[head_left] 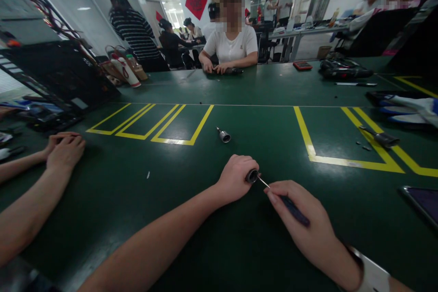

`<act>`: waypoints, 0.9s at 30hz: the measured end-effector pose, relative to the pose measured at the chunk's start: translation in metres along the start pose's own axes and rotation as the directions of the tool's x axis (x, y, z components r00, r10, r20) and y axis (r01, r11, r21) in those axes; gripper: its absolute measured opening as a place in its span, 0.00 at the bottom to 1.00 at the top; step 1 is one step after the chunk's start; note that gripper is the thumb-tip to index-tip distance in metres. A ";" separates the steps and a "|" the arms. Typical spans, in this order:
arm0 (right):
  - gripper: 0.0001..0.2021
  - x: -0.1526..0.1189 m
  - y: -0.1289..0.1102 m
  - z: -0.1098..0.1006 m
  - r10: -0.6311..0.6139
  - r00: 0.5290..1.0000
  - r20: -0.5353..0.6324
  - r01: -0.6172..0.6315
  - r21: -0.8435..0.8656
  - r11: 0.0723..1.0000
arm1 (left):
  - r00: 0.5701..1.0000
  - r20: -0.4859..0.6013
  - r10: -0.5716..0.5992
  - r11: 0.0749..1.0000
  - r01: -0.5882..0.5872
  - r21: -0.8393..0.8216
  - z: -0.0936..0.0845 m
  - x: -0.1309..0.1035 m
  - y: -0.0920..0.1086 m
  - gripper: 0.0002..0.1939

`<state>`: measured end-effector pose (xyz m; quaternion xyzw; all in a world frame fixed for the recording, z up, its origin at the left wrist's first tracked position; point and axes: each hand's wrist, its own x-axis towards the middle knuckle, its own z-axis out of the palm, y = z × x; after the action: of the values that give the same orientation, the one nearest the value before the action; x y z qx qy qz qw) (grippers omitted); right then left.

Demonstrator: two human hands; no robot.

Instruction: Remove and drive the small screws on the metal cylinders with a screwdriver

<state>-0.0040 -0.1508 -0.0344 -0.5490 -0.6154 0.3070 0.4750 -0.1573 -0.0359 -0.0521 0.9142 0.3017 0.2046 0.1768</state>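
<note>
My left hand (pixel 236 178) is closed around a dark cylindrical part whose round hollow end (pixel 252 176) faces toward me. In my right hand (pixel 301 214) is a screwdriver (pixel 294 211) with a dark blue handle, gripped between thumb and fingers. Its thin metal shaft points at the hollow end; whether the tip touches the part I cannot tell. Just beyond my left hand, a small metal piece (pixel 225 135) with a cup-shaped end and a thin pin lies on the table. The rest of the cylindrical part is hidden inside my left fist.
Yellow tape (pixel 174 142) marks boxes on the green table (pixel 191 260). A dark metal fitting (pixel 386 139) lies at right, near gloves (pixel 410 107) and a dark tablet-like object (pixel 420 203). A co-worker's hands (pixel 66 148) rest at left; another person (pixel 231 45) sits opposite.
</note>
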 end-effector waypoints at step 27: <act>0.10 0.008 0.001 -0.007 0.340 0.939 0.051 -0.340 0.298 0.892 | 0.998 0.059 0.031 0.997 -0.035 0.064 0.000 -0.001 0.001 0.02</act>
<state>0.0030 -0.1436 -0.0310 -0.5692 -0.4549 0.4751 0.4933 -0.1575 -0.0375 -0.0523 0.9299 0.2877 0.1711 0.1523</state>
